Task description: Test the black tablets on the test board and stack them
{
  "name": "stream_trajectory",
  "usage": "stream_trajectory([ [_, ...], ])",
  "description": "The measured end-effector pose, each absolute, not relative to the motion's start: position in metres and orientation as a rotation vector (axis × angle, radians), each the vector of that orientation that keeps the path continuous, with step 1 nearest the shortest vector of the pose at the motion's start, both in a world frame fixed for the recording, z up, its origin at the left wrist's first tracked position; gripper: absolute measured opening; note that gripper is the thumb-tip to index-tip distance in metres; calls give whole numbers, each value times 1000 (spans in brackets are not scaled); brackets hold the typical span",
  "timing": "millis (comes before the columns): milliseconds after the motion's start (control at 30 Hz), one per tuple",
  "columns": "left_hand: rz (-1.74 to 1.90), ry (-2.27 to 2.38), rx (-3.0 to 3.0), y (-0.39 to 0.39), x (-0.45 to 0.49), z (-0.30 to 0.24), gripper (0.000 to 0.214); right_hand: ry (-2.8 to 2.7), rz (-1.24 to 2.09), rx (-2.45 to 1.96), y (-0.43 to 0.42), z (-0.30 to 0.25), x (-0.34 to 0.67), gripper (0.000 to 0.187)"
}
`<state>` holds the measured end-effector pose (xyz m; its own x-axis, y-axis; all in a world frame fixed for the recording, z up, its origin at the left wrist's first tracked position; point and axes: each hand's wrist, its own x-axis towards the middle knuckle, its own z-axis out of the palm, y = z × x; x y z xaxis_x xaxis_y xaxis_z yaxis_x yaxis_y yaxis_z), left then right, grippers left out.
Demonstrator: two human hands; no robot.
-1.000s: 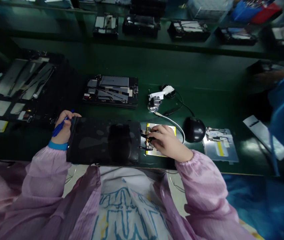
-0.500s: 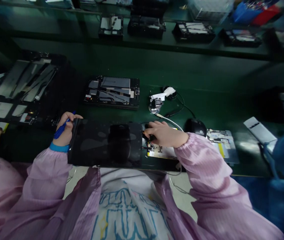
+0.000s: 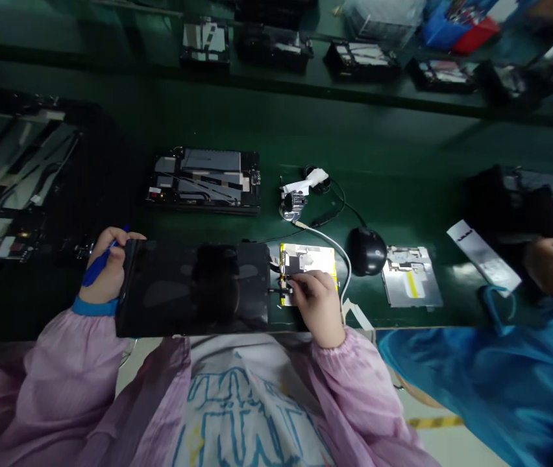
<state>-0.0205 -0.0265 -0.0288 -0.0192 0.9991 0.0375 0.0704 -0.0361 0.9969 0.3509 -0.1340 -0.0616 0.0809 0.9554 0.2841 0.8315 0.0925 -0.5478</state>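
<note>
Along the bench's [image 3: 393, 188] near edge lies a dark screen panel [image 3: 164, 292], its left end against the left hand [image 3: 108, 269], whose fingers curl round a blue tool [image 3: 95, 268]. The right hand [image 3: 321, 308] covers part of a yellow-edged board [image 3: 322, 258] just beside the panel; whether its fingertips pinch anything cannot be told. A black rounded device [image 3: 365, 251] bears a logo too small to read; blue shirt lettering [image 3: 236, 425] is illegible.

The black screen [image 3: 174, 292] at the table's front edge [image 3: 410, 318] is smooth and shiny. The gray plate [image 3: 397, 293] looks like metal. Purple sleeves [image 3: 65, 350] are wrinkly cloth.
</note>
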Motion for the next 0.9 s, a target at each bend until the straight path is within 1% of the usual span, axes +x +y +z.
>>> stream_trajectory([
  [67, 1225, 1250, 1269, -26, -20, -29, 62, -1754, 234, -1773, -132, -62, 346, 12],
  [300, 1229, 1227, 1273, -31, -18, -27, 61, -1768, 328, -1850, -126, -59, 342, 12],
  [600, 1220, 1226, 1314, -33, -24, -32, 56, -1785, 171, -1944, -131, -56, 327, 19],
  [900, 1219, 1251, 1348, -30, -21, -28, 56, -1861, 141, -2035, -136, -47, 317, 21],
])
